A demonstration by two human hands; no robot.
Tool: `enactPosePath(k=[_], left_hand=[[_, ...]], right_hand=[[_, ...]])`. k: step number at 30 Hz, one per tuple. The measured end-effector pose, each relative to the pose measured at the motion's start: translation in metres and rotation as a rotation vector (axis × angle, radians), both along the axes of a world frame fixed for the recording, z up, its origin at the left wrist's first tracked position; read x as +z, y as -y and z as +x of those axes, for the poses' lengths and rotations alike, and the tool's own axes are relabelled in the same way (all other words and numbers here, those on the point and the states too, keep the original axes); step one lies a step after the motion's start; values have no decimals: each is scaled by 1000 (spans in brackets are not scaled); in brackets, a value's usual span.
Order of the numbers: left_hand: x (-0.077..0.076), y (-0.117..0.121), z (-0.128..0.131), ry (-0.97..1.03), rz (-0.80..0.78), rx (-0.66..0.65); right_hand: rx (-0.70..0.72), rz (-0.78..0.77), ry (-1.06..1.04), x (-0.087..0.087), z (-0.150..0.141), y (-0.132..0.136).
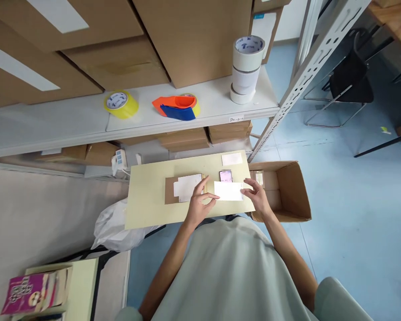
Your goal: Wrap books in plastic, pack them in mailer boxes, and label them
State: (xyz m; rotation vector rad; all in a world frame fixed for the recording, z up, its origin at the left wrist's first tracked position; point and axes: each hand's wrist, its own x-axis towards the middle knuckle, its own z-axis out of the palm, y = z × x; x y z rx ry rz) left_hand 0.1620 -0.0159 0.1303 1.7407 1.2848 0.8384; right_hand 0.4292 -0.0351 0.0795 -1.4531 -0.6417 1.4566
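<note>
A blank white slip of paper (228,191) spans the space between my two hands over a small cream table. My left hand (199,204) pinches its lower left corner, one finger raised away from it. At the right edge, my right hand (256,197) grips the slip between thumb and fingers. Just beyond the slip lies a phone-like thing with a pinkish screen (226,176), partly covered by it. A stack of white cards (187,187) rests on a brown cardboard piece (169,191) left of my left hand. Another white slip (231,159) lies near the table's far edge.
An open cardboard box (294,191) stands against the right of the cream table (147,196). Beyond is a shelf (214,100) with yellow tape (120,104), an orange-and-blue tape dispenser (176,108) and stacked white tape rolls (247,67). A white bag (115,225) hangs at left.
</note>
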Motion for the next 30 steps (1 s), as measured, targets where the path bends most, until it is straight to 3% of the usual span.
enactPosePath(k=[7,11,18,30], left_hand=[[26,17,-10,263,-275,36],[48,21,-20,300,-422,-36],[75,27,-19,192,-332,-43],[80,35,-15,166,-304,-44]], right_hand=[[-28,128,32,41,4,4],[-31,192,86,63,1,4],[-20,232,136,85,-2,5],[-10,266,136,92,0,9]])
